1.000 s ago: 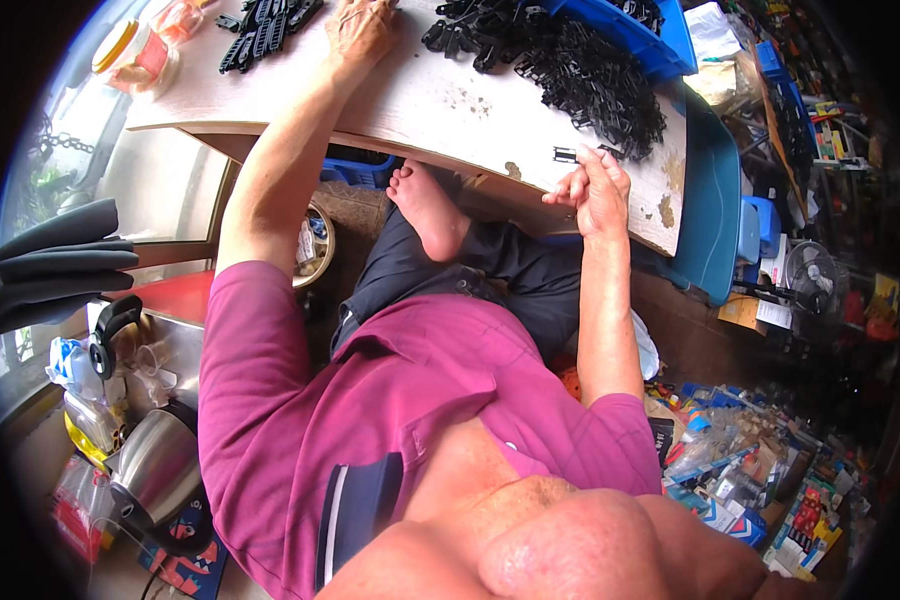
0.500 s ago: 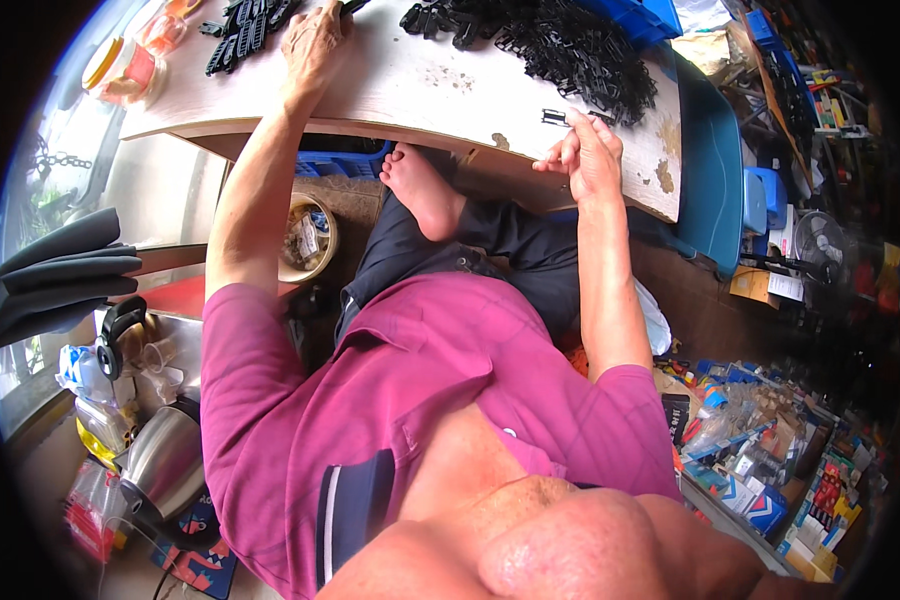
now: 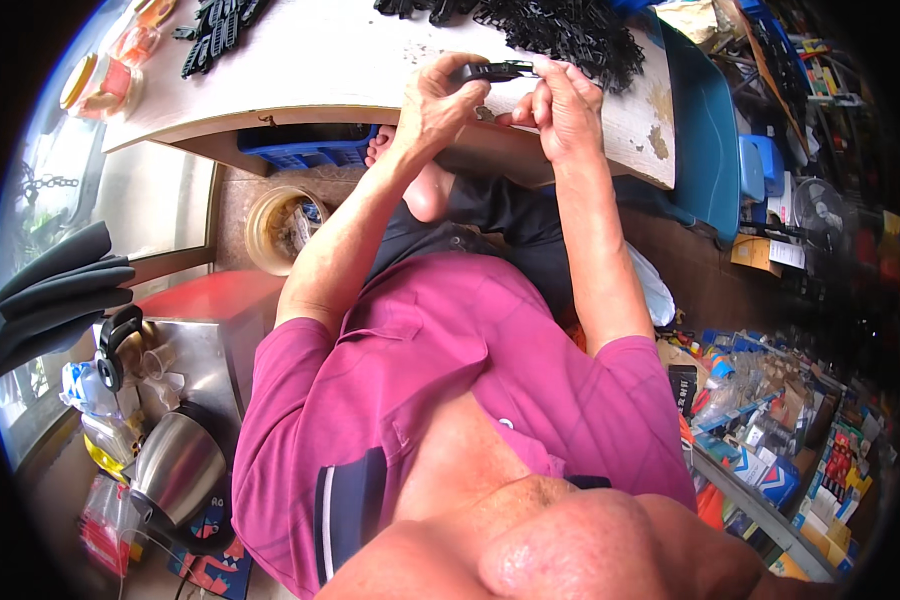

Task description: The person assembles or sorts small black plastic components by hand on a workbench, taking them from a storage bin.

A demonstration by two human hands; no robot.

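Note:
Above the near edge of the table (image 3: 340, 60), my two hands meet. My left hand (image 3: 433, 108) is closed around a long black plastic piece (image 3: 482, 73) that points to the right. Pinched in the fingers of my right hand (image 3: 562, 108) is a small black plastic clip (image 3: 518, 68) with an open frame. The clip's end touches or overlaps the long piece; whether they are joined I cannot tell. Behind my right hand lies a heap of small black clips (image 3: 580, 35). Several black strip-shaped pieces (image 3: 215, 40) lie together at the far left.
A clear jar (image 3: 98, 88) stands on the left. Beneath the table sit a blue crate (image 3: 315, 152) and a round bin (image 3: 262, 225). A teal plastic chair (image 3: 708, 130) borders the table's right end. On the lower left are a steel kettle (image 3: 180, 465) and bags.
My left hand has come from the strips at the far left to my right hand, bringing the long black piece. The right hand has shifted slightly, keeping the small clip.

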